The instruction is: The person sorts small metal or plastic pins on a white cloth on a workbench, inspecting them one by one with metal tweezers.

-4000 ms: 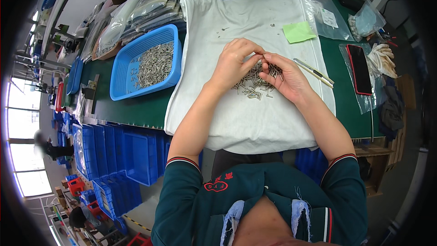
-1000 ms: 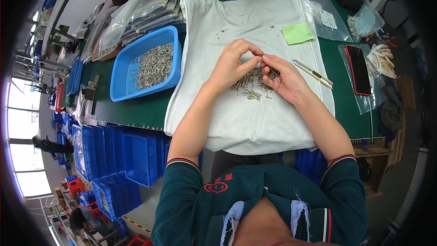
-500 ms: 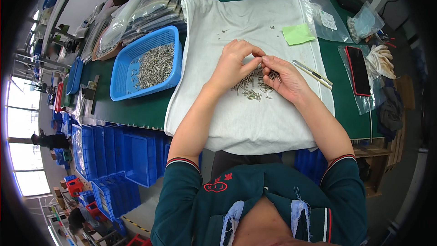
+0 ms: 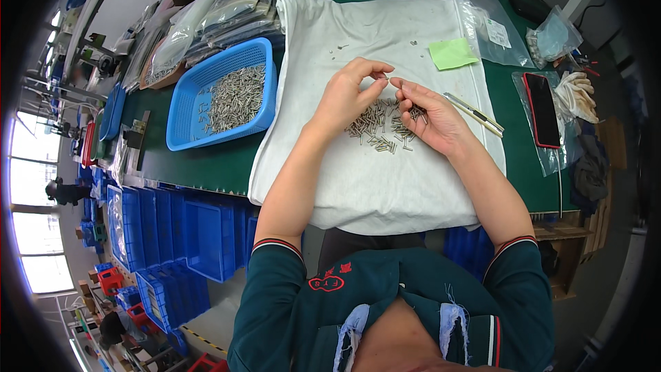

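Above a loose pile of small silvery pin-like metal pieces (image 4: 383, 143), my two hands meet fingertip to fingertip. My left hand (image 4: 348, 93) is closed in a pinch, with the end of one tiny metal piece (image 4: 387, 76) showing at thumb and forefinger. My right hand (image 4: 437, 120) has its thumb and forefinger together beside that piece. Several more pins (image 4: 417, 114) sit in its curled lower fingers. Under the hands and pile lies a white cloth (image 4: 330, 186). Left of it stands a blue basket (image 4: 180, 114) holding many similar pins.
On the cloth lie a green paper note (image 4: 452, 54), a cutter knife (image 4: 475, 114) and a few stray bits. A red-edged phone (image 4: 542, 110) and gloves (image 4: 577, 95) are at the right. Plastic-wrapped stacks (image 4: 234, 10) line the back left; blue crates (image 4: 206, 241) stand below the table.
The fingertips have drawn slightly apart and shifted a little left, so a tiny metal piece now shows between them. The basket and pile look the same.
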### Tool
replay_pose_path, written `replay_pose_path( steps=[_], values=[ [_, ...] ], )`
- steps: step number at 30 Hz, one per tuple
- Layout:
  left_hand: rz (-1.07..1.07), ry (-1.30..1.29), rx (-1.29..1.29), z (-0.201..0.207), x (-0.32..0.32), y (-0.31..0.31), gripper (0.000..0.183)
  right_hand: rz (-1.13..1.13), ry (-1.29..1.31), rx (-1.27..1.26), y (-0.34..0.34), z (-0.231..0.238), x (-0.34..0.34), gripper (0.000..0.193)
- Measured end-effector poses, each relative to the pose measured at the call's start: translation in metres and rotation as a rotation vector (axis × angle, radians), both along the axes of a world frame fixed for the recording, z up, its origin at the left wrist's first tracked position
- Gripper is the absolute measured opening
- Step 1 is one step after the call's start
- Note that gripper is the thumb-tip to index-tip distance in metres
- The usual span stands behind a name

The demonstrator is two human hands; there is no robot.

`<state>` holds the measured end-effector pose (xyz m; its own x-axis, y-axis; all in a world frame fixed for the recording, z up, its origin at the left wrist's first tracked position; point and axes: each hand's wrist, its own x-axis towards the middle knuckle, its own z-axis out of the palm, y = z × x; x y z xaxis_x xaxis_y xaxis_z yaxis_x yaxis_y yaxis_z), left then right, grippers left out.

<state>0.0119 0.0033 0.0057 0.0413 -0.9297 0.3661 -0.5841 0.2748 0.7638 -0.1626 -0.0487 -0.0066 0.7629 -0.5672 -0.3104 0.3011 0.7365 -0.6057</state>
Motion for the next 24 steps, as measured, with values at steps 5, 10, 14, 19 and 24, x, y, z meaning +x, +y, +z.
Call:
replay_pose_path(
  steps=[5, 10, 14, 19, 24],
  values=[
    [-0.023, 0.161, 0.036, -0.002, 0.000, -0.001, 0.026, -0.014, 0.028, -0.024, 0.001, 0.004, 0.000, 0.030],
    [-0.049, 0.208, 0.046, 0.001, -0.001, 0.000, 0.028, -0.014, 0.021, 0.015, 0.001, 0.004, -0.001, 0.027],
    [-0.081, 0.260, 0.096, 0.003, -0.001, 0.002, 0.030, 0.012, -0.075, 0.141, 0.000, 0.001, -0.002, 0.020],
    [-0.103, 0.290, 0.073, 0.002, -0.002, 0.001, 0.033, 0.076, -0.235, 0.260, -0.006, -0.007, -0.005, 0.018],
    [-0.114, 0.307, 0.043, 0.001, -0.003, 0.000, 0.034, 0.040, -0.171, 0.265, -0.004, -0.005, -0.003, 0.020]
  ],
)
